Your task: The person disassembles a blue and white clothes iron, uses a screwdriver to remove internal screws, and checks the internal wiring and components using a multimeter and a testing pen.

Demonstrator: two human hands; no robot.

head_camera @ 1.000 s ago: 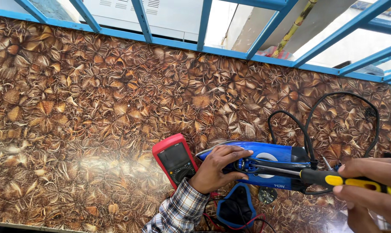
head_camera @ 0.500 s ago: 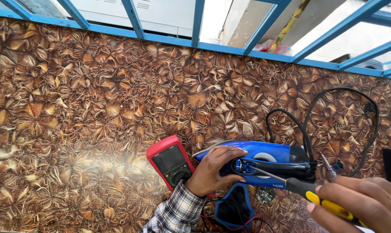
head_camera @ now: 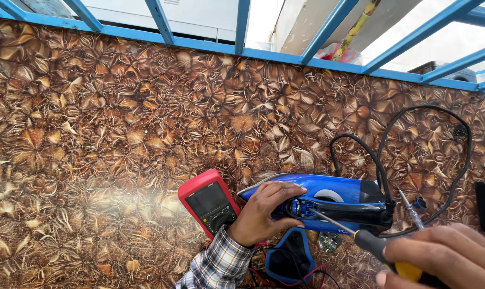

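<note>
My left hand (head_camera: pixel 264 211) curls over the nose of a glossy blue electric iron (head_camera: pixel 328 200) lying on the patterned brown tabletop (head_camera: pixel 93 134). My right hand (head_camera: pixel 445 257) grips a yellow-and-black screwdriver (head_camera: pixel 360 235), its slim steel shaft touching the iron's black handle. A red multimeter (head_camera: pixel 208 200) lies just beside my left wrist.

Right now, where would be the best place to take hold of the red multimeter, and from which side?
Probably the upper left part of the red multimeter, from the left. It lies flat, tilted, and its left long edge is free, while the left hand on the blue iron crowds its right lower end.
</note>
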